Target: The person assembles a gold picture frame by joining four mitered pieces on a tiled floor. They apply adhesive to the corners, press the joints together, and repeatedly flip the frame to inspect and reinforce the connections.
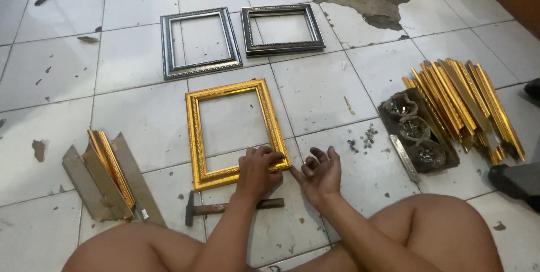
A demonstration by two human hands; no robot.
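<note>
Resting on the lower right corner of the gold frame (235, 135), the left hand (259, 171) lies palm down, fingers spread flat on the moulding, gripping nothing. Right hand (322, 172): just beside that corner, palm up, fingers loosely curled and apart, empty; it nearly touches the left hand.

Gold frame: centre of the picture, flat on the tiled floor (135, 114), empty of glass or backing, tiles showing through.

Hammer (225, 208): lower centre, lying flat just below the gold frame, partly under the left wrist, head to the left.

Silver frame (199, 42): upper centre-left, flat on the floor, empty.

Dark frame (282, 29): upper centre, just beside the silver frame, flat, empty.

Gold moulding strips (464, 103): right of the picture, a loose bundle fanned on the floor.

Tray (391, 119): right of centre, touching the bundle, holding three small bags of what look like nails.

Loose nails (365, 136): a small scatter on the tile between the tray and the gold frame.

Offcuts (109, 173): lower left, a stack of short moulding pieces, gold faces and grey backs, well apart from the hands.

Broken floor patch (374, 3): upper right, tile surface missing.

Knees: bare, at the lower edge, either side of the arms.
</note>
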